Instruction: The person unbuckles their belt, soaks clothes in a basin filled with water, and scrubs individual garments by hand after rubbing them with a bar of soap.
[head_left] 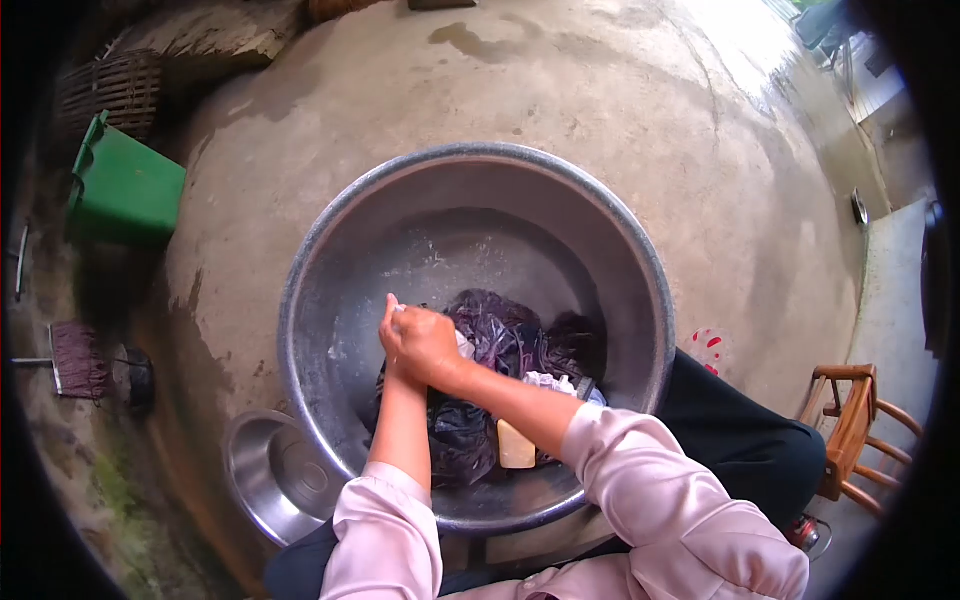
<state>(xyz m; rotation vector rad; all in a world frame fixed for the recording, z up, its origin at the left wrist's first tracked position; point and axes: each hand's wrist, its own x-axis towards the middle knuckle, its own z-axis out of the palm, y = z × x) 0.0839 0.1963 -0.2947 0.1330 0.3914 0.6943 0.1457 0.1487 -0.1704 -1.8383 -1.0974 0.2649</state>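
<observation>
My right hand (428,345) is closed and lies across my left hand (392,348) over a large metal basin (480,152). Most of my left hand's fingers are hidden behind the right. A small bit of pale cloth (465,345) shows beside my right hand; I cannot make out whether either hand grips it. Dark wet clothes (490,325), purplish and black, lie bunched in the basin below my hands. On them, under my right forearm, rests a yellowish soap bar (516,445). A white crumpled cloth (550,382) lies beyond that forearm. Shallow water with suds covers part of the basin bottom.
A smaller metal bowl (285,475) stands against the basin's left side. Farther left are a green bin (125,185), a broom head (78,360) and a wicker basket (110,90). At the right, a wooden chair (850,430) stands beside my knee. The concrete floor (350,90) has damp patches.
</observation>
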